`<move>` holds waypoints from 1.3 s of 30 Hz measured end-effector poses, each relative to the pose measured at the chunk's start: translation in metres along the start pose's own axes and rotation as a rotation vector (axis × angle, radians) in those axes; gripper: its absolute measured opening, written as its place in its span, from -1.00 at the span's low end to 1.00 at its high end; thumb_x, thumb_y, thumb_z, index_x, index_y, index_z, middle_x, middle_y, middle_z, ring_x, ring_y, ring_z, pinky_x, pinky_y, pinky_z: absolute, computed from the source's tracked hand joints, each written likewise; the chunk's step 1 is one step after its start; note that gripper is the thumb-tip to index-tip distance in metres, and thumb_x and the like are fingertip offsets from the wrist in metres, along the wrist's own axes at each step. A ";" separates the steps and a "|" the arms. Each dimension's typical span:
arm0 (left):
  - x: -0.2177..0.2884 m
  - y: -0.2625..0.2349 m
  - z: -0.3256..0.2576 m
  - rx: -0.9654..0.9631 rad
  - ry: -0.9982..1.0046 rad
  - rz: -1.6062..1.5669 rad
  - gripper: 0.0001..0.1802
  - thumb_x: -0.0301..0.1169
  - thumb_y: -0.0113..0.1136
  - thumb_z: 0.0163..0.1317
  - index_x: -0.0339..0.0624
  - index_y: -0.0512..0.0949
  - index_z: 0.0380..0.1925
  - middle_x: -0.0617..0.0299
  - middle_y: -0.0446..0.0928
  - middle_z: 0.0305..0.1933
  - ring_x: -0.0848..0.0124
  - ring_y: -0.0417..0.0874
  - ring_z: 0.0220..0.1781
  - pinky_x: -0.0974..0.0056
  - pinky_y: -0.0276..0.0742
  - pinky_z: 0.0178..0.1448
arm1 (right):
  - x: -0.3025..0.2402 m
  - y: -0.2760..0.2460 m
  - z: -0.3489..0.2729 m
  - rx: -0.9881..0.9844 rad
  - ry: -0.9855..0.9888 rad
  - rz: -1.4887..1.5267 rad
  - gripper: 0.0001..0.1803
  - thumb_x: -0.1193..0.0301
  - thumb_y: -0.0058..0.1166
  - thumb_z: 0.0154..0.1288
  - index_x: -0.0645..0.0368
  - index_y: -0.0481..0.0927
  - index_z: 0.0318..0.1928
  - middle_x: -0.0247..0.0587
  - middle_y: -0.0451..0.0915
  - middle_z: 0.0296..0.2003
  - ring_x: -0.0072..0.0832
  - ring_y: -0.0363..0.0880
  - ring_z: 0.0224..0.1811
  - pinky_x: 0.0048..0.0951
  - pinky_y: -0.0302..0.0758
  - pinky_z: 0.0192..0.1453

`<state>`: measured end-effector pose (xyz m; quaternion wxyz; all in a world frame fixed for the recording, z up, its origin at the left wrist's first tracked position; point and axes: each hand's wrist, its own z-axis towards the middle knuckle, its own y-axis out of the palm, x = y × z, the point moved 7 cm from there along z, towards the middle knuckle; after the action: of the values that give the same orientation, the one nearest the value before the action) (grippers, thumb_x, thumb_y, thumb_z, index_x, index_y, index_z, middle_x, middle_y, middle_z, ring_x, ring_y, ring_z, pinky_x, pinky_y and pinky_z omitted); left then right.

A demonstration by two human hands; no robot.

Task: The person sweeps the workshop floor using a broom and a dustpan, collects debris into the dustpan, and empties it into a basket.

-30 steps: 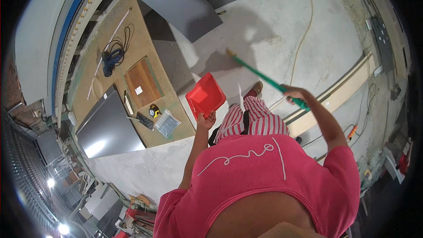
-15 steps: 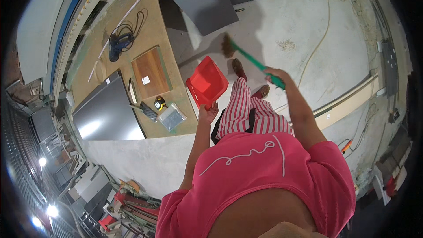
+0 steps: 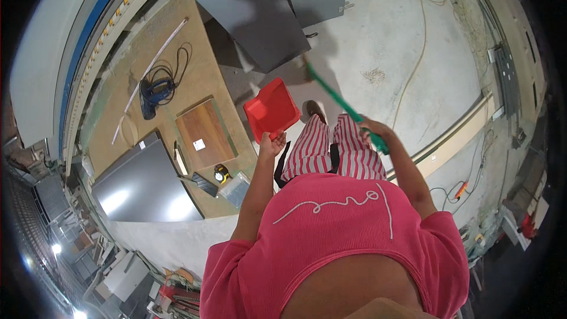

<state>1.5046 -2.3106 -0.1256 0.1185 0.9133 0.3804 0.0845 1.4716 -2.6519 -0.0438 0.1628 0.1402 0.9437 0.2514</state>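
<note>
My left hand [image 3: 272,143] is closed around the handle end of a red dustpan [image 3: 273,108], held out above the floor to the right of the workbench. My right hand [image 3: 374,132] grips the lower end of a green hand brush [image 3: 335,95]. The brush slants up and left, with its brown bristles [image 3: 306,70] at the far end, above and right of the dustpan and apart from it. The bristles look slightly blurred. Whether they touch the floor or the dark panel's edge, I cannot tell.
On the brown workbench [image 3: 205,44] at left lie a blue corded power tool [image 3: 156,95], a wooden board [image 3: 205,133], a tape measure [image 3: 221,173] and a dark glossy panel [image 3: 147,186]. Large grey panels [image 3: 248,15] stand ahead. A cable [image 3: 423,35] crosses the concrete floor.
The brush has swung forward and left, its bristles now nearer the grey panel. My right hand has come lower in view. The dustpan has shifted slightly left, and the whole view has moved.
</note>
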 end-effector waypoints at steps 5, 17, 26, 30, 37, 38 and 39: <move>0.023 0.036 -0.006 0.049 0.004 0.156 -0.59 -0.26 -0.26 -0.06 -0.41 0.34 -0.34 0.05 0.42 -0.37 0.25 0.43 -0.26 0.25 0.33 -0.16 | -0.012 0.069 0.056 -0.015 0.102 -0.093 -0.61 0.30 -0.14 0.05 -0.06 0.15 -0.06 -0.49 0.21 -0.73 -0.73 0.17 -0.79 -0.71 0.21 -0.77; 0.033 0.058 0.014 0.067 -0.078 0.143 -0.63 -0.22 -0.25 -0.03 -0.32 0.33 -0.38 0.03 0.43 -0.38 0.20 0.44 -0.26 0.21 0.32 -0.15 | -0.069 -0.068 0.015 0.074 -0.164 0.338 -0.73 0.39 -0.14 0.09 -0.04 0.16 -0.18 -0.39 0.20 -0.72 -0.75 0.15 -0.79 -0.81 0.16 -0.82; 0.037 0.100 0.020 0.106 -0.106 0.129 -0.60 -0.22 -0.28 -0.01 -0.37 0.30 -0.35 0.02 0.42 -0.37 0.21 0.44 -0.26 0.22 0.33 -0.18 | -0.120 -0.072 0.023 -0.080 -0.119 0.691 -0.79 0.28 -0.15 0.10 0.11 0.21 -0.52 -0.46 0.18 -0.79 -0.77 0.11 -0.84 -0.80 0.13 -0.84; 0.042 0.123 0.022 0.107 -0.018 0.174 -0.62 -0.24 -0.26 -0.01 -0.37 0.28 -0.33 0.00 0.41 -0.37 0.20 0.44 -0.26 0.21 0.35 -0.19 | -0.159 -0.073 0.067 -0.181 -0.015 0.765 -0.67 0.21 -0.17 0.10 0.13 0.17 -0.64 -0.47 0.16 -0.82 -0.74 0.14 -0.85 -0.78 0.15 -0.83; 0.045 0.164 0.022 -0.014 0.053 0.281 -0.61 -0.22 -0.27 0.02 -0.34 0.26 -0.28 0.00 0.41 -0.38 0.20 0.45 -0.28 0.19 0.36 -0.20 | -0.147 -0.134 0.030 -0.061 -0.109 0.483 -0.71 0.25 -0.13 0.09 0.14 0.18 -0.58 -0.43 0.20 -0.78 -0.75 0.14 -0.83 -0.79 0.17 -0.83; 0.044 0.167 0.022 0.003 0.066 0.308 -0.61 -0.21 -0.28 0.03 -0.34 0.27 -0.29 0.00 0.42 -0.38 0.20 0.45 -0.28 0.20 0.36 -0.20 | -0.139 -0.131 0.022 -0.061 -0.100 0.479 -0.71 0.25 -0.13 0.09 0.14 0.18 -0.58 -0.43 0.20 -0.78 -0.75 0.14 -0.83 -0.79 0.17 -0.83; 0.044 0.170 0.022 0.021 0.080 0.334 -0.60 -0.21 -0.28 0.04 -0.34 0.28 -0.29 0.00 0.42 -0.39 0.21 0.45 -0.28 0.21 0.35 -0.19 | -0.130 -0.135 0.013 0.031 -0.114 0.465 -0.73 0.26 -0.12 0.09 0.14 0.18 -0.56 -0.41 0.23 -0.75 -0.76 0.17 -0.80 -0.79 0.18 -0.82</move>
<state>1.6552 -2.3988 -0.0957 0.0780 0.9610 0.2286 0.1351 1.5703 -2.8039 -0.0937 0.1514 0.3702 0.8790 0.2595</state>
